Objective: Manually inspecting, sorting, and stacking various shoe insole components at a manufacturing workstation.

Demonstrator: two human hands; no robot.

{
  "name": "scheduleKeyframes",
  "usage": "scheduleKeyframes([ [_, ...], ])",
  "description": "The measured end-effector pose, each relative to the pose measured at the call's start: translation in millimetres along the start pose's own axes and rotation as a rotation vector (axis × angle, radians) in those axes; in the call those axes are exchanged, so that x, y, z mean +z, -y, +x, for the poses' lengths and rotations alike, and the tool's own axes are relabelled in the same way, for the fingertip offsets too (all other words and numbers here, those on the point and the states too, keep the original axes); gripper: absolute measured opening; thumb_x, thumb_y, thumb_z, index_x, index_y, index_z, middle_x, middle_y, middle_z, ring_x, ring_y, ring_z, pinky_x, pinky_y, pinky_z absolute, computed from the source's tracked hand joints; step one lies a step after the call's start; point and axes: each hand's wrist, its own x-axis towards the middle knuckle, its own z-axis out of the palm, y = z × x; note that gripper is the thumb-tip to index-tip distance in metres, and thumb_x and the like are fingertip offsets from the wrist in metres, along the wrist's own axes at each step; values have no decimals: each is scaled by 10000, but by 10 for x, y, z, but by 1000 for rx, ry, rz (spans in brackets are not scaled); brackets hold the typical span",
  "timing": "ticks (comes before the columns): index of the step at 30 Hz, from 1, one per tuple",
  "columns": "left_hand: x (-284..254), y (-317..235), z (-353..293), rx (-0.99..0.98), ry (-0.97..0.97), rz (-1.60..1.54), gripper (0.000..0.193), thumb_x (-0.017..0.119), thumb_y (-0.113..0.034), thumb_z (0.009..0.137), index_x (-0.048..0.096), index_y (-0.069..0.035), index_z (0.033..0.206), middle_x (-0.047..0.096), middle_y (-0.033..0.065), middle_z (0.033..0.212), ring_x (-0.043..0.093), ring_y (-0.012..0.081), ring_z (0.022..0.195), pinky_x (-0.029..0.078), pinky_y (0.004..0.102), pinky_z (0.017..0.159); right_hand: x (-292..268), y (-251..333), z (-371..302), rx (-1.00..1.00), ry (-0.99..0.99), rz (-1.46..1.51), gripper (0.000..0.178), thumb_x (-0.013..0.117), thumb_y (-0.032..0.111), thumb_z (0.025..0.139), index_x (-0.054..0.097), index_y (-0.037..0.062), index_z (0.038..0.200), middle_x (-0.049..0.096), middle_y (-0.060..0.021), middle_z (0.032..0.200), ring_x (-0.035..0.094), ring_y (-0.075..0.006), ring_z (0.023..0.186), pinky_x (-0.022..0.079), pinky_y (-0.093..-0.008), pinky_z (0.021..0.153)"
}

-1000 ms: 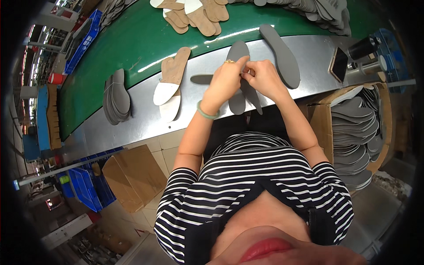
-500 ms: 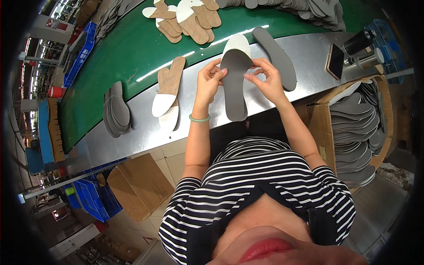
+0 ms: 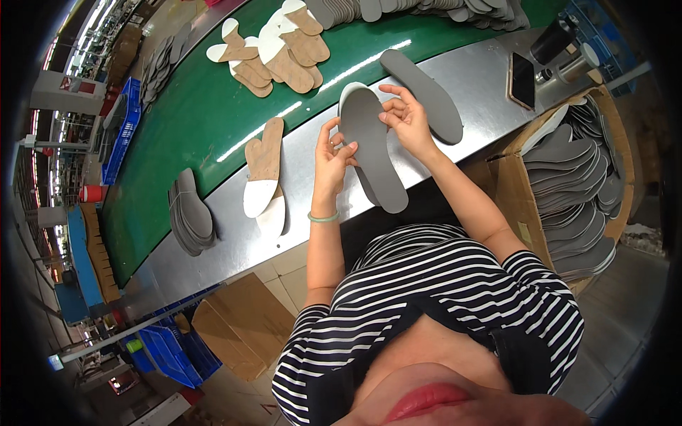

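A grey insole (image 3: 371, 145) is held up between my hands, over the metal edge of the bench. Behind its rounded toe shows a whitish rim of a second piece, nearly covered by the grey one. My left hand (image 3: 332, 162) grips the left edge with thumb and fingers. At the upper right edge, my right hand (image 3: 406, 122) pinches the insole with thumb and forefinger, its other fingers raised. A single grey insole (image 3: 425, 96) lies to the right. On the left are tan-and-white insole pieces (image 3: 264, 160) and a stack of grey insoles (image 3: 189, 216).
More tan-and-white pieces (image 3: 288, 57) lie on the green belt (image 3: 177, 142), with rows of grey insoles (image 3: 426, 6) behind. To the right are a phone (image 3: 521, 80), dark bottle (image 3: 553, 41) and metal cup (image 3: 579, 62). A cardboard box (image 3: 515, 188) full of grey insoles stands beside me.
The grey piece now covers most of the white toe that showed before. The held insole has tilted, its heel swinging right. My right hand has shifted up toward the toe; the whole view has turned slightly.
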Motion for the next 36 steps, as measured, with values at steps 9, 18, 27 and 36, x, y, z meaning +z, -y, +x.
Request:
scheduleKeyframes([
  [9,-188,112,241,-71,-56,129,347,606,-51,880,532,-10,1216,621,76,869,629,127,729,556,260,485,-175,1,225,45,-81,-220,352,497,-36,881,540,15,1226,658,-84,906,635,-142,734,512,-271,635],
  [18,-1077,71,467,539,-585,1367,437,677,-229,855,585,-20,1228,513,217,1282,497,353,1174,426,452,959,-751,-136,580,-31,-251,-1278,456,687,264,840,602,19,1214,547,-117,1040,596,-287,927,502,-408,774],
  [27,-1668,385,371,353,-741,1587,571,687,-263,832,479,-8,1299,352,220,1438,228,449,1374,141,608,1117,-775,-288,542,-185,-316,-1321,369,689,284,836,649,87,1145,515,-66,988,587,-244,898,500,-399,719],
  [36,-1107,-127,215,494,-748,1373,483,716,-49,693,590,-33,1159,598,112,906,551,290,867,387,448,895,-724,-208,516,-321,-321,-1196,185,692,174,816,668,120,991,587,-19,966,617,-237,905,505,-392,710],
])
